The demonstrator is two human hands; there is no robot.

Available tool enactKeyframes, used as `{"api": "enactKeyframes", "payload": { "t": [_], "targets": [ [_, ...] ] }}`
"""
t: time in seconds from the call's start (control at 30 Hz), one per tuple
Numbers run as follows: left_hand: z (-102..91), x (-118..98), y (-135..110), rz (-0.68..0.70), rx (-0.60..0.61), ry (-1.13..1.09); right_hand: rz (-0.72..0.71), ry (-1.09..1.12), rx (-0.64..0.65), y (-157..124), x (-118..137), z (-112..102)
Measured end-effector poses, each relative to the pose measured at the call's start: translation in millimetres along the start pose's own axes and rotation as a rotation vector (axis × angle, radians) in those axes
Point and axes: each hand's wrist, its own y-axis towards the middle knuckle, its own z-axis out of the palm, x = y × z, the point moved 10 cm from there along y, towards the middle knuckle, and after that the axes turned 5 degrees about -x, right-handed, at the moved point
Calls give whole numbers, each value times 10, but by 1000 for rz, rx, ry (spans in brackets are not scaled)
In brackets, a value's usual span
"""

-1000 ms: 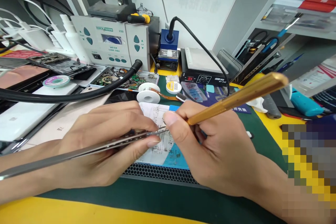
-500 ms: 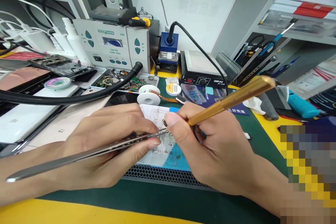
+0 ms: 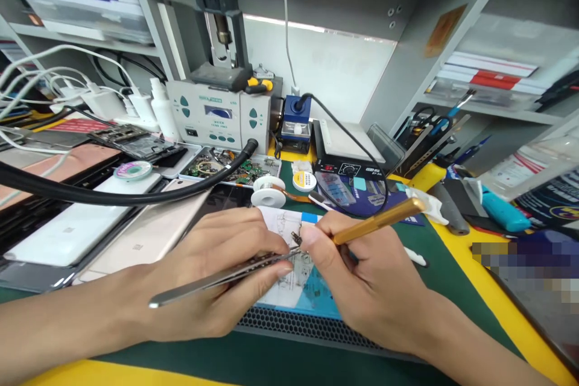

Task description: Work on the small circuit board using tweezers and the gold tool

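My left hand (image 3: 226,271) is closed round metal tweezers (image 3: 208,286), whose tips point right and meet near my right fingertips. In my right hand (image 3: 375,277) is a slim gold-coloured pen-like tool (image 3: 380,221), gripped like a pen; its working end is hidden by my fingers. A tiny dark-and-gold electronic part (image 3: 296,237) shows beside my right thumb, near the tweezer tips. I cannot tell which hand steadies it. Under both hands lies a white and blue printed sheet (image 3: 271,295), on a dark honeycomb-patterned base (image 3: 312,322).
White (image 3: 49,229) and pale gold phones (image 3: 140,241) lie at left, crossed by a thick black hose (image 3: 126,196). Behind stand a grey hot-air station (image 3: 217,114), a tray of circuit boards (image 3: 235,166), a white spool (image 3: 268,194) and a small heating plate (image 3: 348,145). Tools crowd the right.
The view has shifted, so the bench and both hands sit lower in the picture and more shelving shows. Both hands keep their grips, the tools still meeting at the small part.
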Motion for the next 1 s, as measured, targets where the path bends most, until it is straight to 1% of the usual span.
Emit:
{"api": "enactKeyframes", "payload": {
  "t": [0.13,0.2,0.3,0.4,0.5,0.6,0.73,0.8,0.87,1.0],
  "targets": [
    [-12,-33,18,3,-8,-11,4,0,11,-4,10,7],
    [-33,-57,26,6,-20,18,14,-8,18,-8,5,16],
    [-98,-72,16,-4,-76,63,13,-26,15,-10,-12,34],
    [-87,-63,-6,-31,-69,120,-13,-18,-10,-7,-32,38],
    [-109,-59,-6,-56,-105,148,34,-31,-1,-16,-124,62],
    [-140,-67,7,-58,-140,141,65,-42,5,-29,-161,67],
    [-133,-71,13,-53,-116,103,79,-51,1,-28,-145,60],
    [-148,-52,5,-73,-127,106,71,-51,-8,-22,-129,50],
    [-159,-66,0,-61,-142,108,66,-54,-15,-20,-124,41],
    [-154,-80,18,-56,-128,130,63,-64,-8,-27,-131,43]
  ]
}}
